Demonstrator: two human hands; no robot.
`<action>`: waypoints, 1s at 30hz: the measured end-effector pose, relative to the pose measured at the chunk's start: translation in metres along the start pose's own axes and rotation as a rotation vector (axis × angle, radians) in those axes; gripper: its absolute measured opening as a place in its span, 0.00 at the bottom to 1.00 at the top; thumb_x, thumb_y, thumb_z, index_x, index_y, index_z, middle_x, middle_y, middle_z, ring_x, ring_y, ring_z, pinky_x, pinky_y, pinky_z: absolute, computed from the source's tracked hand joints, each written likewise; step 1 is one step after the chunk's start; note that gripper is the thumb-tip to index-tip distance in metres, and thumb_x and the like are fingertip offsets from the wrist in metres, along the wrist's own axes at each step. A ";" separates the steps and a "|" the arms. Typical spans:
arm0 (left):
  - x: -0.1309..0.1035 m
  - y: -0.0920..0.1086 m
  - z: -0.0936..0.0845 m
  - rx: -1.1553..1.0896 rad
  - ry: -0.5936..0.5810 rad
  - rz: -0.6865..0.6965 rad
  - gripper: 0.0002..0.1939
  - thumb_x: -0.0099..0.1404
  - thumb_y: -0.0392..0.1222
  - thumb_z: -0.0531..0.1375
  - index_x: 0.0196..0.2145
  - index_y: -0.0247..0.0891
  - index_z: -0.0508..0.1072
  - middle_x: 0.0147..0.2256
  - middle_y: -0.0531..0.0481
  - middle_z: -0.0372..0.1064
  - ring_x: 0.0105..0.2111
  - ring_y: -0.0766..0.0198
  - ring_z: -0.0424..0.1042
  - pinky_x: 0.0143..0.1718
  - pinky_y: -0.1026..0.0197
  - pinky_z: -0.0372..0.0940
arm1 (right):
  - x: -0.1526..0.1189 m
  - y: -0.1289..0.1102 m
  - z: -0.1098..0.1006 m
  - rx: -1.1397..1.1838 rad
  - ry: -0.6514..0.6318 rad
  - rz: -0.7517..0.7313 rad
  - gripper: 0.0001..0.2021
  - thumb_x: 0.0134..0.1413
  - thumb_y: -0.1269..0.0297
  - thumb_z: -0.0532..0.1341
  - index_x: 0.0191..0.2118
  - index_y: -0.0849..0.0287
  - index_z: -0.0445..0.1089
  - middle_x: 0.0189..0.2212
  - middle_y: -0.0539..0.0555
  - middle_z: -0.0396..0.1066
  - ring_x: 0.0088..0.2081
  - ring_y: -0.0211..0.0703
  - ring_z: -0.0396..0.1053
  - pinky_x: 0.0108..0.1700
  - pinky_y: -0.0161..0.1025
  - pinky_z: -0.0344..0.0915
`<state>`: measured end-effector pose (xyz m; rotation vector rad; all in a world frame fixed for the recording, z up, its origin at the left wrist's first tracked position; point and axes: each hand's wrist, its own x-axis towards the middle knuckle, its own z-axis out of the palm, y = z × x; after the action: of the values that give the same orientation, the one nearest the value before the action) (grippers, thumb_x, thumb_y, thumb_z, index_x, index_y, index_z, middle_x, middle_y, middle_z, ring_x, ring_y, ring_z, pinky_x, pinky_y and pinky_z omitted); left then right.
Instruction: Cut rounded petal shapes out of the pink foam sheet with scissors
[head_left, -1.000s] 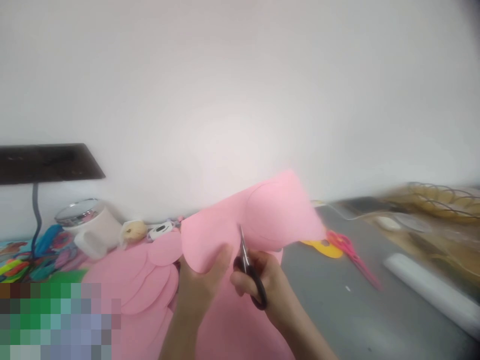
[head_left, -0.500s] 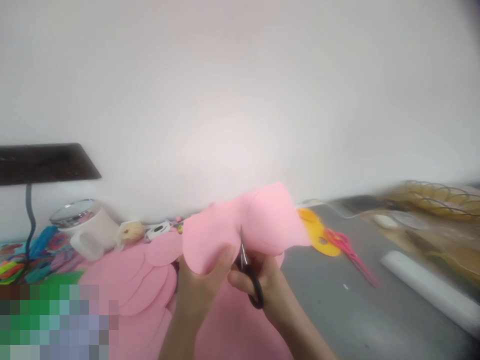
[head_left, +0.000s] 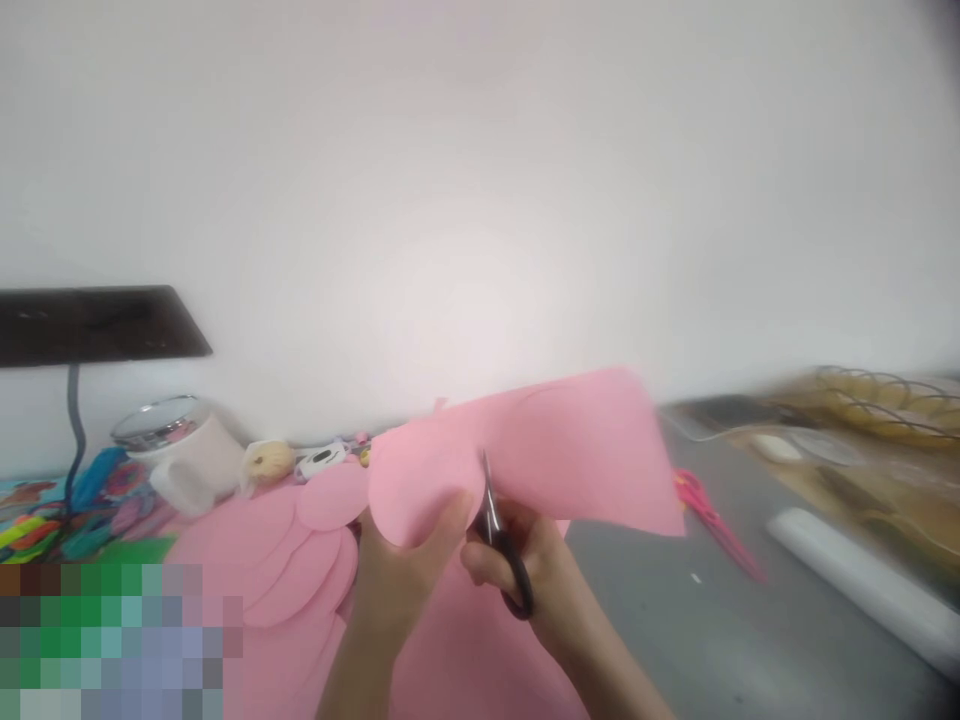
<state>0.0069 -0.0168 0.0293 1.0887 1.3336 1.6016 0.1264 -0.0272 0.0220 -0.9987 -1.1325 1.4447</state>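
Two hands hold one pink sheet (head_left: 581, 450) and one pair of black-handled scissors (head_left: 491, 517)
The left hand (head_left: 401, 575), thumb on top, pinches the sheet; just right of that pinch the right hand (head_left: 538, 562), fingers curled, grips the scissors — blades at the sheet, whose free end reaches farther right than half a second ago — and beyond it lies one pink pair of scissors (head_left: 716, 525)

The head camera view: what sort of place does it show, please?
Probably a craft worktable against a wall: the right hand holds black-handled scissors at a pink sheet, rounded pink pieces lie overlapping on the left, and pink scissors lie to the right.
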 end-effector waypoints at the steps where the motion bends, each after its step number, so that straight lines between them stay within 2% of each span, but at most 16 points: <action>1: 0.000 -0.001 0.000 0.013 0.001 -0.007 0.27 0.45 0.47 0.70 0.44 0.38 0.74 0.35 0.45 0.76 0.42 0.47 0.75 0.42 0.50 0.69 | 0.000 -0.001 0.000 -0.009 -0.002 0.003 0.09 0.38 0.70 0.64 0.20 0.57 0.62 0.17 0.44 0.57 0.21 0.34 0.53 0.24 0.35 0.54; 6: 0.001 -0.001 -0.001 0.083 0.010 -0.020 0.23 0.46 0.49 0.69 0.39 0.38 0.75 0.30 0.47 0.74 0.38 0.49 0.74 0.39 0.50 0.69 | -0.003 -0.006 0.002 -0.002 0.000 0.025 0.08 0.38 0.71 0.63 0.19 0.57 0.62 0.16 0.44 0.59 0.20 0.34 0.56 0.24 0.34 0.57; 13: -0.002 0.012 0.001 0.066 -0.003 -0.047 0.13 0.49 0.48 0.66 0.30 0.37 0.74 0.26 0.48 0.73 0.29 0.57 0.73 0.28 0.58 0.68 | -0.001 -0.007 0.006 -0.030 0.078 0.081 0.06 0.33 0.69 0.63 0.22 0.58 0.64 0.15 0.45 0.63 0.19 0.36 0.60 0.22 0.35 0.57; 15: -0.002 0.012 0.003 0.043 0.011 -0.053 0.13 0.49 0.48 0.66 0.27 0.36 0.74 0.24 0.48 0.72 0.27 0.58 0.72 0.26 0.59 0.67 | -0.001 -0.007 0.007 -0.007 0.124 0.094 0.07 0.31 0.67 0.62 0.24 0.58 0.66 0.12 0.43 0.60 0.17 0.36 0.58 0.20 0.35 0.55; 17: -0.002 0.009 0.004 0.002 0.020 -0.048 0.14 0.47 0.48 0.68 0.26 0.36 0.73 0.23 0.48 0.72 0.26 0.57 0.72 0.24 0.59 0.68 | -0.002 -0.007 0.008 -0.002 0.094 0.107 0.09 0.32 0.67 0.62 0.27 0.59 0.67 0.13 0.43 0.60 0.17 0.36 0.58 0.21 0.35 0.55; 21: -0.002 0.000 0.008 -0.048 0.055 -0.003 0.17 0.45 0.46 0.69 0.32 0.36 0.73 0.24 0.50 0.71 0.30 0.54 0.74 0.31 0.53 0.71 | -0.003 -0.009 0.007 0.024 0.063 0.097 0.08 0.33 0.68 0.64 0.26 0.59 0.66 0.15 0.44 0.62 0.19 0.36 0.58 0.23 0.34 0.55; 25: -0.001 -0.005 0.008 -0.002 0.101 0.039 0.28 0.43 0.46 0.71 0.43 0.36 0.73 0.32 0.46 0.74 0.39 0.50 0.75 0.41 0.49 0.70 | -0.001 -0.006 0.004 0.119 0.010 0.004 0.12 0.32 0.68 0.69 0.23 0.59 0.65 0.17 0.44 0.60 0.23 0.34 0.56 0.26 0.34 0.53; 30: 0.000 -0.004 0.008 0.038 0.080 0.057 0.33 0.43 0.49 0.70 0.48 0.36 0.72 0.38 0.43 0.75 0.40 0.49 0.75 0.42 0.49 0.70 | 0.001 -0.004 0.001 0.159 -0.013 -0.003 0.14 0.34 0.67 0.72 0.24 0.59 0.65 0.18 0.43 0.58 0.23 0.34 0.53 0.26 0.33 0.52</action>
<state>0.0147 -0.0132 0.0262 1.1039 1.4016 1.6835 0.1265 -0.0261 0.0259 -0.8769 -1.0108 1.5158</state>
